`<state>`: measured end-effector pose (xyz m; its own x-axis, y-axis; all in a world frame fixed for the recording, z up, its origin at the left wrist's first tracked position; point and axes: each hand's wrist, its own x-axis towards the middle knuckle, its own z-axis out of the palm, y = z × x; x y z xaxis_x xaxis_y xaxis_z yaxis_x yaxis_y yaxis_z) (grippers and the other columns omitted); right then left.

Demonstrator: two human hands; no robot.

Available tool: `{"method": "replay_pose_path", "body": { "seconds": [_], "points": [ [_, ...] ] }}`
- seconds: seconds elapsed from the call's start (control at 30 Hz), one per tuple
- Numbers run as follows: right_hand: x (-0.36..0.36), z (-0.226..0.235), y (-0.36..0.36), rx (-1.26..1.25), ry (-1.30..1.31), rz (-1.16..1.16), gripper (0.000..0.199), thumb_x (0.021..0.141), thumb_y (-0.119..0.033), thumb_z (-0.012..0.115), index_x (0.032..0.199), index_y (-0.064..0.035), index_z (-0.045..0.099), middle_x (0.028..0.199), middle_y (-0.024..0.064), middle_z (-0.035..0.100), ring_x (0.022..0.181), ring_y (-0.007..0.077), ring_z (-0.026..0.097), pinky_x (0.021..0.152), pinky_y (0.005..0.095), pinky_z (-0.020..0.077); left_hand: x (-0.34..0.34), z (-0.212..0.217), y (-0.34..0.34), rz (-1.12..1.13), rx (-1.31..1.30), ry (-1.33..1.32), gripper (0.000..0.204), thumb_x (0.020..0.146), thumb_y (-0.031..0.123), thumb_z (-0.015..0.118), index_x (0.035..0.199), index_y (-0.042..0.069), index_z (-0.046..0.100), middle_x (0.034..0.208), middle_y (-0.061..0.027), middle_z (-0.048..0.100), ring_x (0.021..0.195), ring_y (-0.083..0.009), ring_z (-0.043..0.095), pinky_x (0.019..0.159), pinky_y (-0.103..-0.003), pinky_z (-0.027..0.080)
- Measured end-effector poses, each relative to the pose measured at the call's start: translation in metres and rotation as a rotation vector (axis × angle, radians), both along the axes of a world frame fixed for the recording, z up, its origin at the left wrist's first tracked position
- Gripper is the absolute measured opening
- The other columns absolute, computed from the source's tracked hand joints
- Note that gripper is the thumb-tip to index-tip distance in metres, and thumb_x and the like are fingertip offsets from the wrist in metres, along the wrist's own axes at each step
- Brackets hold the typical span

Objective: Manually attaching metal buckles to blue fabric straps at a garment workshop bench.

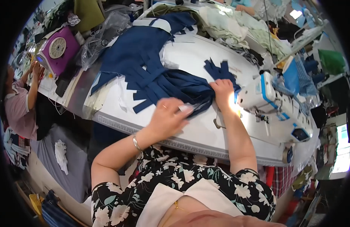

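A bunch of navy blue fabric strips (178,85) lies across the white sewing table, gathered toward its right end. My right hand (222,90) is closed on that gathered end, close to the sewing machine (264,94). Beside the bunch, my left hand (169,118) is curled and partly blurred by motion. A pale, shiny thing (194,108) shows at its fingertips against the cloth, too smeared to name. Beyond my right hand lie more short navy strips (221,70). Larger navy cloth pieces (131,47) spread out to the far left.
A ruler tape (182,145) runs along the table's near edge. At the far left stands a purple box with a round grille (59,51), near a co-worker's hands (37,71). Pale green fabric (228,24) is heaped at the back. Grey cloth (63,162) hangs at lower left.
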<state>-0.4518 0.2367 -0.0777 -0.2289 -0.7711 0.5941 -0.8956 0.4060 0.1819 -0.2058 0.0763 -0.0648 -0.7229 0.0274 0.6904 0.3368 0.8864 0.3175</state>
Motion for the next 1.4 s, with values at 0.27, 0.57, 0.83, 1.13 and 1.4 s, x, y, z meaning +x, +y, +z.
{"method": "replay_pose_path", "body": {
  "seconds": [0.27, 0.57, 0.83, 1.13, 1.4],
  "points": [
    [-0.01, 0.006, 0.001, 0.058, -0.107, -0.007, 0.019, 0.07, -0.006, 0.058, 0.085, -0.0145, 0.064, 0.081, 0.0031, 0.056, 0.088, 0.0249, 0.057, 0.087, 0.0389, 0.0424, -0.116, 0.005, -0.152, 0.414, -0.086, -0.759, 0.045, 0.095, 0.053, 0.044, 0.136, 0.037, 0.051, 0.153, -0.0014, 0.034, 0.144, -0.0363, 0.018, 0.103, -0.077, 0.007],
    [-0.015, 0.004, 0.004, 0.036, -0.167, -0.152, 0.018, 0.075, -0.008, 0.057, 0.089, -0.0147, 0.065, 0.084, 0.0038, 0.057, 0.092, 0.0248, 0.056, 0.095, 0.0429, 0.0404, -0.16, -0.015, -0.24, 0.491, -0.186, -0.585, 0.017, 0.082, 0.023, 0.058, 0.09, 0.009, 0.065, 0.123, -0.0053, 0.057, 0.118, -0.0256, 0.053, 0.096, -0.07, 0.034],
    [-0.003, 0.012, 0.005, 0.061, -0.232, -0.313, 0.067, 0.072, 0.01, 0.054, 0.132, -0.019, 0.053, 0.136, 0.0098, 0.048, 0.132, 0.0351, 0.039, 0.11, 0.0555, 0.0233, -0.093, 0.028, -0.155, 0.564, -0.273, -0.3, 0.02, 0.083, 0.019, 0.065, 0.1, 0.009, 0.065, 0.123, -0.009, 0.059, 0.115, -0.031, 0.054, 0.098, -0.051, 0.04],
    [0.063, 0.046, -0.018, -0.087, -0.542, 0.289, 0.032, 0.066, 0.002, 0.06, 0.095, -0.0104, 0.066, 0.096, 0.0047, 0.063, 0.094, 0.0271, 0.057, 0.08, 0.0388, 0.0438, 0.023, 0.0, -0.007, 0.161, 0.476, -0.135, 0.012, 0.08, 0.0, 0.066, 0.091, 0.004, 0.066, 0.097, -0.0101, 0.064, 0.087, -0.0241, 0.063, 0.075, -0.032, 0.05],
    [0.106, 0.018, -0.041, 0.162, -0.656, 0.151, 0.025, 0.076, -0.019, 0.074, 0.094, -0.0069, 0.062, 0.084, 0.0075, 0.061, 0.075, 0.0267, 0.059, 0.065, 0.0385, 0.0469, 0.05, -0.019, 0.026, -0.06, 1.688, -0.27, 0.043, 0.093, 0.0, 0.056, 0.132, -0.002, 0.04, 0.139, -0.0117, 0.041, 0.133, -0.0203, 0.041, 0.105, -0.033, 0.039]
  ]
}}
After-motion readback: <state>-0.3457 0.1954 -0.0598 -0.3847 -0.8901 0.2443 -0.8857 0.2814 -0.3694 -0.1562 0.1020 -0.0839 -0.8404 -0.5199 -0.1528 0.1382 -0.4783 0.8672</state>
